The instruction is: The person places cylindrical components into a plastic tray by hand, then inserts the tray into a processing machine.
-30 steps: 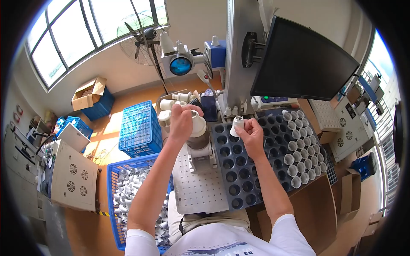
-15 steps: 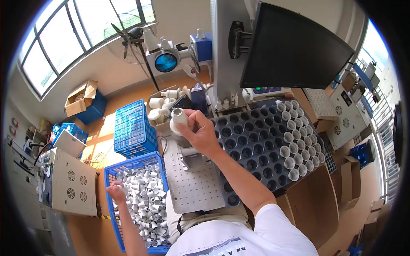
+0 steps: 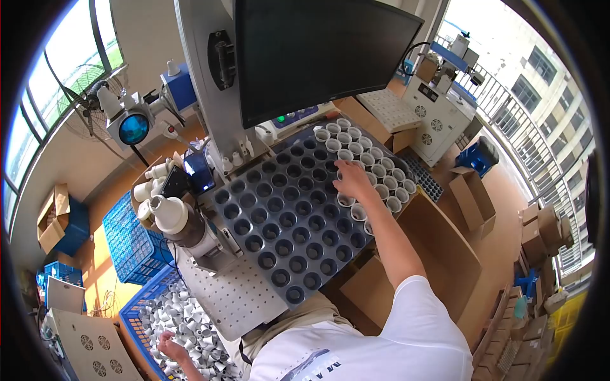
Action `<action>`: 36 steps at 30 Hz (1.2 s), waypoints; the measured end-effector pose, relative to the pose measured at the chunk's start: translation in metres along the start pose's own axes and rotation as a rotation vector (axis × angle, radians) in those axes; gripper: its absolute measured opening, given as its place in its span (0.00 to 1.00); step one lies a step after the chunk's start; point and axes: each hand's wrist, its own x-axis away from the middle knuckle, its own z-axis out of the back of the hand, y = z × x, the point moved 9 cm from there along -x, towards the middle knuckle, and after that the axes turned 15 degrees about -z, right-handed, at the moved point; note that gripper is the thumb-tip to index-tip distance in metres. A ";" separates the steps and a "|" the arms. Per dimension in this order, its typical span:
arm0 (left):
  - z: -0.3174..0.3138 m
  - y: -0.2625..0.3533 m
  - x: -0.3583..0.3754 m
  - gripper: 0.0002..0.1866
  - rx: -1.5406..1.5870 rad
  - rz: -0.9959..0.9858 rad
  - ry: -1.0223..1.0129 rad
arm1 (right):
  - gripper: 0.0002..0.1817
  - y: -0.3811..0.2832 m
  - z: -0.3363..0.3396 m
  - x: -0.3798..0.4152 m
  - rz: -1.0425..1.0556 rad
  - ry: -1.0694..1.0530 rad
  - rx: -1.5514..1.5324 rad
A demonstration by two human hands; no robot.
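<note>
My right hand (image 3: 353, 182) reaches over the black tray (image 3: 270, 232) of round holes, at the near-left edge of the white cup-shaped pieces (image 3: 381, 170) standing in it. Its fingers are closed and point down; what they hold, if anything, is hidden. Low on the left, my left hand (image 3: 173, 348) hovers over a blue basket (image 3: 130, 317) heaped with small white conical pieces (image 3: 184, 320). Those fingers are curled, and I cannot make out anything in them. A white cone-topped part (image 3: 170, 216) sits on the fixture beside the tray, touched by neither hand.
A perforated metal plate (image 3: 219, 295) lies between basket and tray. Behind the tray rise a metal column (image 3: 202, 70) and a dark monitor (image 3: 318, 57). A lens head (image 3: 134, 129) hangs at left. Open cardboard boxes (image 3: 438, 244) stand below the tray's right side.
My right hand has left the part on the fixture and moved right to the white pieces in the tray. The view has swung right. My left hand stays over the basket.
</note>
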 end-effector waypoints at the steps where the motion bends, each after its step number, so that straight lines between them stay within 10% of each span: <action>1: -0.035 0.034 -0.004 0.09 -0.022 -0.086 -0.090 | 0.28 0.010 -0.007 -0.008 -0.006 -0.046 0.054; 10: -0.195 0.170 0.037 0.11 0.182 -0.224 -0.513 | 0.21 -0.040 0.041 -0.012 -0.024 -0.076 0.033; 16: -0.203 0.141 0.062 0.11 0.235 -0.157 -0.562 | 0.22 -0.157 -0.029 0.044 0.123 -0.382 -0.556; 22: -0.197 0.156 0.059 0.12 0.140 -0.145 -0.534 | 0.16 -0.214 -0.071 0.062 0.161 -0.240 -0.865; 36: -0.193 0.146 0.062 0.14 0.092 -0.052 -0.536 | 0.20 -0.214 -0.078 0.070 0.210 -0.234 -0.944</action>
